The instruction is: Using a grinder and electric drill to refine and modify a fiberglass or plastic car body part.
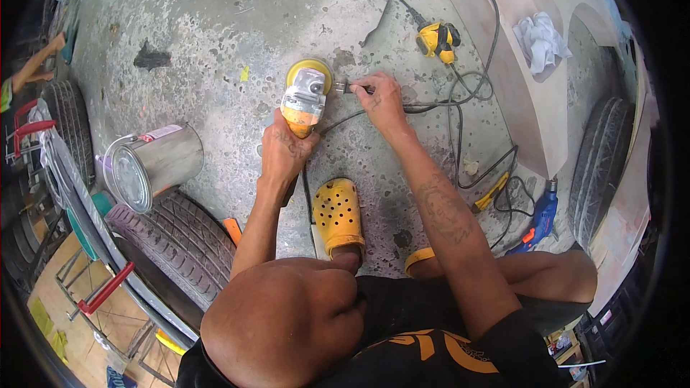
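My left hand (286, 145) grips the orange body of a power tool (302, 104), which has a silver head over a round yellow disc (300, 68). The tool is held low above the speckled concrete floor. Just right of the disc, my right hand (381, 100) is closed on a small dark-handled tool with a metal end (343, 88); its exact kind is unclear. That metal end is close beside the disc's edge; I cannot tell whether they touch. A black cord runs from near the power tool past my right hand.
Yellow power tool (438, 41), looped cords, blue drill (535, 223) and yellow-handled tool (492, 190) lie right, beside a pale panel (474, 21) with white cloth (540, 39). Metal can (169, 158) and tires (165, 244) stand left. Another person's arm (36, 65) shows far left.
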`<action>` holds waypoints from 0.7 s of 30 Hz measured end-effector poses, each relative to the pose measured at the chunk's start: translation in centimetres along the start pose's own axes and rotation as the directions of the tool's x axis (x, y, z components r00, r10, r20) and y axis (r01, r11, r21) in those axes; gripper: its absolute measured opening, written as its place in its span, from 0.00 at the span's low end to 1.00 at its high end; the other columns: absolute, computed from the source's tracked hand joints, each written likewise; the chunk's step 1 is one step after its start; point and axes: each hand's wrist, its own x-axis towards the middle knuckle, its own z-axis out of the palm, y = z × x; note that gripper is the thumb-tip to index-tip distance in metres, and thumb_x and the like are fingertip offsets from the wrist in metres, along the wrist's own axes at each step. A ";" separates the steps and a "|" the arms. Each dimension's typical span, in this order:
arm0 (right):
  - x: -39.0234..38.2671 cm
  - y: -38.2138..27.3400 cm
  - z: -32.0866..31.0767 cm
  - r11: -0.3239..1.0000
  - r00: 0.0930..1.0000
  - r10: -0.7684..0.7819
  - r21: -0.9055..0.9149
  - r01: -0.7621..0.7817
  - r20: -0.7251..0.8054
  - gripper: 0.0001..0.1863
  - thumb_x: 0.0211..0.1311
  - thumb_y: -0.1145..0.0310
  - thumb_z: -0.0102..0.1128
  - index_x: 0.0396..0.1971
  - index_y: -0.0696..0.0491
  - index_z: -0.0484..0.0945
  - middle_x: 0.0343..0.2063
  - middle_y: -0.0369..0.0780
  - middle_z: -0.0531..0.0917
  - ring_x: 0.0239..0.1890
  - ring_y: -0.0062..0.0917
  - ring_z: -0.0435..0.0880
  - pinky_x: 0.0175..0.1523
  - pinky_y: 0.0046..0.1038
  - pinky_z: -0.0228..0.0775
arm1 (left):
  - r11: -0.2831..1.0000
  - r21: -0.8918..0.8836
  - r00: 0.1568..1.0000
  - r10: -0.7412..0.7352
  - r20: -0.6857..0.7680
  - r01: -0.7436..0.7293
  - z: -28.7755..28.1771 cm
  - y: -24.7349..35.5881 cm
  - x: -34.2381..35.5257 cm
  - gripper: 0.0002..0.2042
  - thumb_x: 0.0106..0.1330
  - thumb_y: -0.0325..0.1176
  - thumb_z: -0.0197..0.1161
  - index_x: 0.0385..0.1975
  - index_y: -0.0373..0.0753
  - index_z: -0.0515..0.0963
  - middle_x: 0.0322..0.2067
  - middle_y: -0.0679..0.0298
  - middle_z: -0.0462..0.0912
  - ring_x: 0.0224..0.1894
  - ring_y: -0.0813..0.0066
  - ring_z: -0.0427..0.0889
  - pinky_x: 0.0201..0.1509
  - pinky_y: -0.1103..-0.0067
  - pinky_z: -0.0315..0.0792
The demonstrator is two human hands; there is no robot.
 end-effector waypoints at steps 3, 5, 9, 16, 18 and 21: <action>0.1 0.2 -0.2 1.000 1.000 -0.007 -0.010 0.007 -0.002 0.06 0.56 0.70 0.69 0.33 0.54 0.87 0.33 0.47 0.81 0.42 0.45 0.78 0.51 0.42 0.69 | 0.999 -0.043 1.000 0.025 -0.013 -0.026 0.2 0.2 -0.1 0.23 0.52 0.29 0.72 0.45 0.30 0.71 0.37 0.41 0.85 0.42 0.42 0.86 0.45 0.63 0.78; 0.0 0.1 0.0 1.000 1.000 -0.009 -0.020 0.009 -0.006 0.06 0.56 0.70 0.70 0.32 0.54 0.87 0.33 0.47 0.81 0.42 0.45 0.78 0.51 0.42 0.69 | 1.000 -0.006 1.000 0.001 0.014 -0.001 0.1 0.5 -0.1 0.23 0.53 0.32 0.70 0.47 0.29 0.73 0.38 0.43 0.86 0.42 0.45 0.86 0.47 0.64 0.78; 0.0 0.0 -0.2 1.000 1.000 0.005 -0.019 -0.005 0.008 0.06 0.56 0.70 0.70 0.33 0.54 0.87 0.34 0.47 0.81 0.43 0.45 0.78 0.52 0.41 0.69 | 1.000 -0.007 1.000 0.008 0.020 -0.008 0.2 1.5 -0.3 0.22 0.52 0.28 0.71 0.45 0.30 0.71 0.37 0.41 0.85 0.42 0.42 0.86 0.45 0.63 0.78; 0.1 -0.3 -0.2 0.999 0.999 0.036 -0.028 -0.035 0.025 0.08 0.57 0.69 0.69 0.35 0.55 0.88 0.35 0.47 0.82 0.44 0.45 0.78 0.54 0.41 0.69 | 1.000 -0.031 1.000 -0.001 0.032 0.001 0.2 0.8 -0.2 0.24 0.52 0.30 0.69 0.48 0.29 0.73 0.38 0.42 0.85 0.42 0.44 0.86 0.46 0.64 0.78; 0.0 -0.1 -0.2 0.999 0.999 0.038 -0.029 -0.037 0.021 0.07 0.57 0.69 0.69 0.34 0.55 0.88 0.35 0.47 0.82 0.45 0.45 0.78 0.54 0.42 0.69 | 1.000 -0.028 1.000 0.011 0.027 -0.011 0.3 0.6 -0.1 0.24 0.51 0.30 0.70 0.48 0.29 0.73 0.38 0.42 0.85 0.42 0.45 0.86 0.46 0.64 0.78; 0.0 0.1 -0.1 0.999 1.000 0.021 -0.037 -0.021 -0.002 0.07 0.57 0.69 0.69 0.34 0.55 0.88 0.36 0.48 0.82 0.45 0.46 0.78 0.54 0.41 0.69 | 1.000 -0.006 1.000 0.018 0.023 -0.018 0.6 0.4 -0.1 0.24 0.51 0.30 0.70 0.48 0.28 0.73 0.37 0.43 0.86 0.41 0.45 0.86 0.47 0.64 0.78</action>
